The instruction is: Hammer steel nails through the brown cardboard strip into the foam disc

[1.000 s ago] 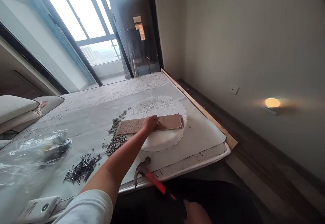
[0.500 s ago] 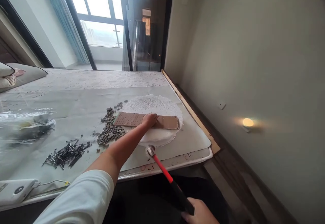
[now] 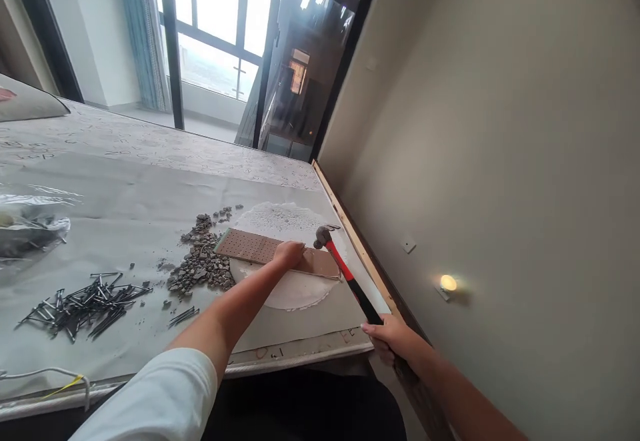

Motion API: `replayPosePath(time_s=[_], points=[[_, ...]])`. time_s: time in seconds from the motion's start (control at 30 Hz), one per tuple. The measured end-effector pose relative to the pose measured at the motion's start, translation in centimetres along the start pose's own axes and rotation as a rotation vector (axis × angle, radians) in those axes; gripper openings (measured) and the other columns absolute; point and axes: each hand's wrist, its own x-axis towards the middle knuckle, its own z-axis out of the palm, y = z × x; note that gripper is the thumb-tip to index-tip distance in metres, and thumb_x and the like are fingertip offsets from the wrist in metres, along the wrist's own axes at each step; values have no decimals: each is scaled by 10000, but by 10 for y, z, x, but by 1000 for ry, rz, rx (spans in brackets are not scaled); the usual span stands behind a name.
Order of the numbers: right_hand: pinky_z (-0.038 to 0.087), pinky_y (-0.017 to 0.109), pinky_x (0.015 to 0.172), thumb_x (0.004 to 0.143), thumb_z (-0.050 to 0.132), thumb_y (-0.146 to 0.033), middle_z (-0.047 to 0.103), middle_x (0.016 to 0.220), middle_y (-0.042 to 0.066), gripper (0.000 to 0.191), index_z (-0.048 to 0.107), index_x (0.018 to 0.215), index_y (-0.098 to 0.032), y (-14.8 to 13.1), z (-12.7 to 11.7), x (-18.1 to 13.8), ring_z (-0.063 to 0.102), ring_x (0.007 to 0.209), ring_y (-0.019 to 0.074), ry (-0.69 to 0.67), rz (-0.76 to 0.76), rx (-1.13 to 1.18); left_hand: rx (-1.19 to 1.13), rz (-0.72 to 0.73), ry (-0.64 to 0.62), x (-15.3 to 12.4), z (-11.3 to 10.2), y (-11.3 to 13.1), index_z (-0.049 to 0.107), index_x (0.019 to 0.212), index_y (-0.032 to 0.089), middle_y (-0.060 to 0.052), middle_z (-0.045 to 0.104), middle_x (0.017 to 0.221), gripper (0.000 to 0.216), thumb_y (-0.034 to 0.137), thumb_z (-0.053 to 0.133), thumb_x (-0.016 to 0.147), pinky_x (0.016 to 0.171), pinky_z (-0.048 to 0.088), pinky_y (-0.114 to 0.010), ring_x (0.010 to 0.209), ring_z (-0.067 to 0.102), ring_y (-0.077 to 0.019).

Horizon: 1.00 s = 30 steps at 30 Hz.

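My left hand (image 3: pixel 289 253) rests on the brown perforated board (image 3: pixel 250 244), fingers closed in a pinch. What looks like a nail is between its fingertips, mostly hidden. The board lies across a round white mat (image 3: pixel 295 298), its left end against a heap of grey gravel (image 3: pixel 207 268). My right hand (image 3: pixel 389 336) grips the black lower handle of a claw hammer (image 3: pixel 340 261) with a red upper shaft. Raised in front of the board's right end, the hammer's metal head appears just right of my left fingertips.
A pile of dark nails (image 3: pixel 85 308) lies left of the gravel, with several more nails (image 3: pixel 183 316) nearby. A clear plastic bag (image 3: pixel 30 228) sits at far left. A wooden rail (image 3: pixel 345 218) and wall (image 3: pixel 500 161) bound the right side; a white cable (image 3: pixel 45 371) runs at front left.
The hammer has risen from near the front edge to beside my left hand, my right hand lifting with it. My view has tilted and shifted. My left hand stays on the board.
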Motion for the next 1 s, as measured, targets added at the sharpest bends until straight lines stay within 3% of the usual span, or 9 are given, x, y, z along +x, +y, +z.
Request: replayPosePath(time_s=[0.13, 0.3, 0.53, 0.77, 0.93, 1.0], points=[[173, 206, 339, 611, 651, -485, 289, 356, -127, 419, 326, 616, -221, -32, 0, 11, 227, 298, 34, -34, 9, 74, -12, 42, 36, -1, -3, -7, 675, 784, 188, -85, 669, 799, 274, 386, 490, 738, 647, 380, -266, 771, 589, -211], [170, 204, 336, 621, 650, -467, 294, 351, -129, 388, 355, 642, -216, -55, 2, 21, 227, 295, 37, -12, -33, 100, -371, -78, 130, 6, -13, -13, 658, 776, 159, -39, 648, 714, 262, 244, 421, 704, 569, 372, -231, 658, 565, -149], [184, 193, 351, 644, 631, -419, 288, 392, -123, 401, 287, 597, -217, -42, 20, 34, 226, 327, 24, -29, 149, 47, -639, -238, 104, 12, -19, -22, 622, 871, 132, -20, 603, 619, 288, 166, 401, 690, 488, 364, -199, 538, 515, -105], [163, 207, 346, 660, 602, -453, 270, 359, -128, 395, 286, 599, -224, -55, 15, 29, 209, 301, 30, -15, 22, 77, -696, -283, 113, 15, -19, -24, 610, 884, 126, -40, 619, 673, 258, 194, 404, 743, 473, 363, -188, 515, 497, -88], [163, 188, 362, 669, 598, -362, 265, 390, -117, 381, 264, 567, -210, -45, 22, 33, 211, 330, 18, -95, 227, 102, -778, -321, 97, 12, -22, -27, 596, 903, 128, -39, 602, 661, 249, 221, 421, 752, 452, 348, -189, 482, 465, -77], [158, 184, 361, 668, 601, -345, 265, 399, -117, 377, 266, 567, -207, -45, 19, 32, 205, 335, 16, -94, 238, 100, -815, -328, 87, 12, -23, -27, 589, 905, 128, -32, 588, 640, 246, 214, 421, 748, 446, 341, -189, 465, 448, -71]])
